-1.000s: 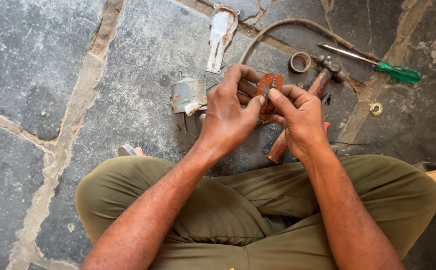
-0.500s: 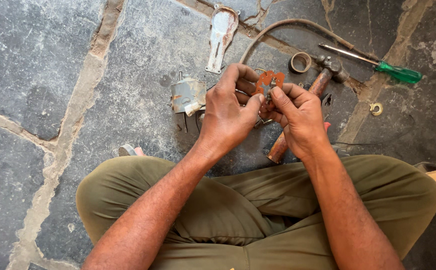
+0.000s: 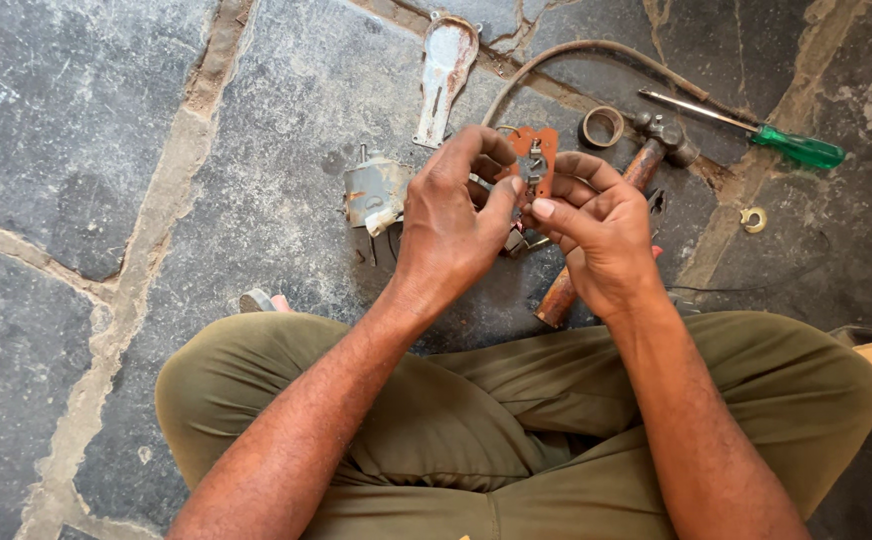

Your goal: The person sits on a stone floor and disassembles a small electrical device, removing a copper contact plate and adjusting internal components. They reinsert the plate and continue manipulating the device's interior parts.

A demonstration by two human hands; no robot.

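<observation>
I sit cross-legged on a stone floor. Both hands hold a small orange-brown plate with a metal fitting (image 3: 535,158) in front of me. My left hand (image 3: 451,225) grips its left side, thumb pressed near the fitting. Its right side rests in the curled fingers of my right hand (image 3: 601,230). Small metal parts hang below the plate between the hands, mostly hidden.
On the floor beyond the hands lie a grey metal box part (image 3: 373,193), a flat keyhole-shaped metal cover (image 3: 445,75), a curved hose (image 3: 576,55), a tape roll (image 3: 601,126), a wooden-handled hammer (image 3: 646,165), a green-handled screwdriver (image 3: 756,130) and a small ring (image 3: 753,219).
Both hands stay on the plate and have shifted it only slightly; the fingers have readjusted around it.
</observation>
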